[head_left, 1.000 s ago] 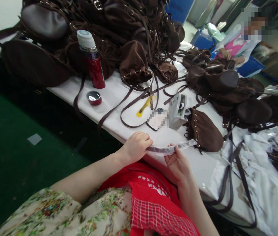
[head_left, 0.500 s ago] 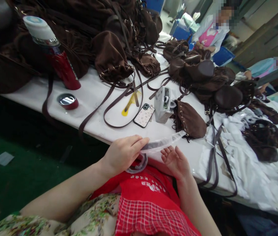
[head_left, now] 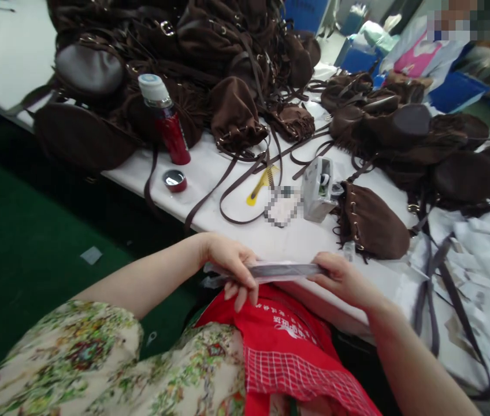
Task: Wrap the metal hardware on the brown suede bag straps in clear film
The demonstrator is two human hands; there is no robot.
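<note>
Between my two hands a dark strap wrapped in clear plastic [head_left: 286, 270] is stretched level in front of the red apron, at the table's front edge. My left hand [head_left: 234, 268] is closed on its left part, with loose plastic hanging out behind the wrist side. My right hand [head_left: 342, 280] pinches the right end between thumb and fingers. Just beyond the right hand lies a brown drawstring pouch [head_left: 372, 222] with gold eyelets, touching a small white box [head_left: 318, 188]. A phone [head_left: 283, 207], blurred out, lies left of the box.
Left of the phone are a yellow comb [head_left: 259, 188], a red tape roll [head_left: 174, 181] and a red bottle [head_left: 170, 130] with a white cap. Brown bags [head_left: 210, 46] pile up behind. White wrapping [head_left: 487, 289] and straps cover the right side. A person in a pink apron [head_left: 418, 55] is across the table.
My right hand, open and apart from the strap before, now grips its right end. The wrapped strap is pulled straight and level. The view has swung left.
</note>
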